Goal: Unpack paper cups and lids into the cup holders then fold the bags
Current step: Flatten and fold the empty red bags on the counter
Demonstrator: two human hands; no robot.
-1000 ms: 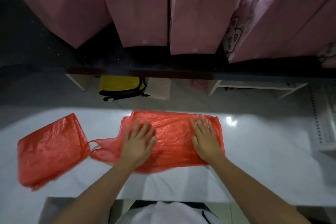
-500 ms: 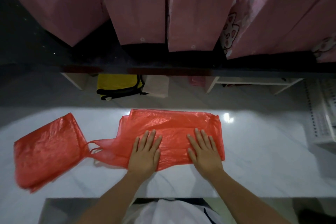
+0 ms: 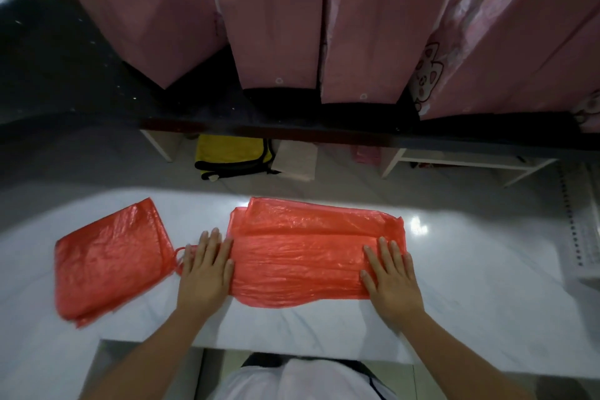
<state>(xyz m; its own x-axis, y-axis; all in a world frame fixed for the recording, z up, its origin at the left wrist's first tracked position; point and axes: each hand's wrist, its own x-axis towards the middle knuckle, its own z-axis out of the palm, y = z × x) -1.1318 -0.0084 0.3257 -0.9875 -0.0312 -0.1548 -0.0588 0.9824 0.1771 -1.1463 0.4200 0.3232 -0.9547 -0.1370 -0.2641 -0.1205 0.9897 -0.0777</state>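
A red plastic bag point(image 3: 302, 253) lies flattened on the white counter point(image 3: 470, 295), with a fold line running along its far part. My left hand point(image 3: 204, 269) lies flat with straight fingers on the bag's left end, over its handles. My right hand point(image 3: 389, 273) presses flat on the bag's right end. A second red bag point(image 3: 107, 260) lies folded to the left, its near corner at the counter's front edge. No cups, lids or cup holders are in view.
Several pink paper bags point(image 3: 276, 16) stand in a row on a dark shelf at the back. Under the shelf lie a yellow cloth point(image 3: 230, 156) and a pale cloth point(image 3: 295, 161). A white perforated tray point(image 3: 581, 217) sits at the right edge.
Both hands slid apart from the bag's middle to its two ends, smoothing it flat. The camera view shifted slightly closer.
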